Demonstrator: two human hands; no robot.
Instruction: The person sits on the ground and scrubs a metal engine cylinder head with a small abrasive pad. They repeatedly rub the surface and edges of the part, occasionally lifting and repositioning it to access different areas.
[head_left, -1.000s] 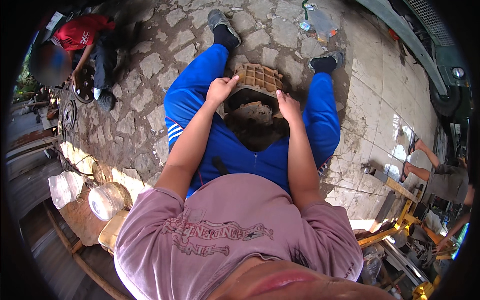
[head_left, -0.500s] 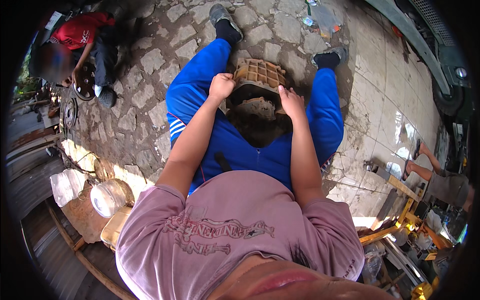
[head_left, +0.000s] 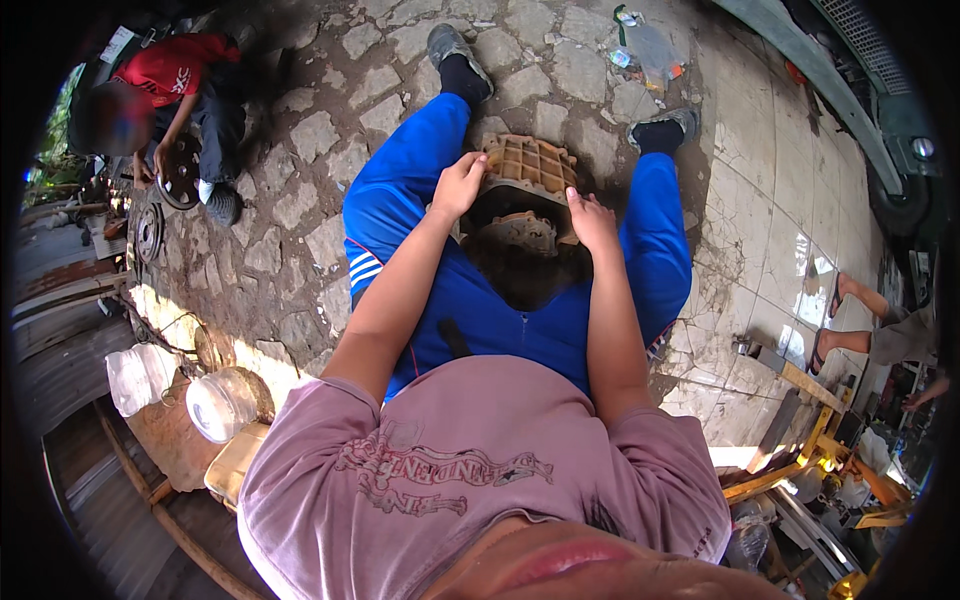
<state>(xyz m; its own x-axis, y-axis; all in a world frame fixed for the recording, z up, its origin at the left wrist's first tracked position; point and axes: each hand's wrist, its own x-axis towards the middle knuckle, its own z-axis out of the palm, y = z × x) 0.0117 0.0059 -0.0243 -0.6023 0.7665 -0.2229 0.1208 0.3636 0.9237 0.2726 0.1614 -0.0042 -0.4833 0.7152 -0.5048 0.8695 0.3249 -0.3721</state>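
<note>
Between my spread legs stands a ribbed metal housing [head_left: 530,165], tan with dirt, its grid of ribs on the far side. Nearer to me is its dark opening, with a rough brownish metal part [head_left: 524,232] showing inside. My left hand [head_left: 461,184] grips the housing's left edge, its fingertips at the rim beside the ribs. On the opposite edge, my right hand [head_left: 593,221] is closed with the thumb against the rim; its other fingers are partly hidden. The lower part of the housing sinks into shadow by my blue trousers.
At the far left a person in a red shirt [head_left: 170,72] handles a round metal disc [head_left: 181,172]; another disc [head_left: 149,232] lies nearby. Clear plastic containers [head_left: 222,404] sit at lower left. A person's sandalled feet [head_left: 822,340] and wooden pieces [head_left: 800,382] are at right. Litter [head_left: 650,55] lies ahead.
My left hand has gone from a fist beside the rim to fingers laid along the housing's upper left edge. My right hand stays at the right edge. The view has shifted slightly.
</note>
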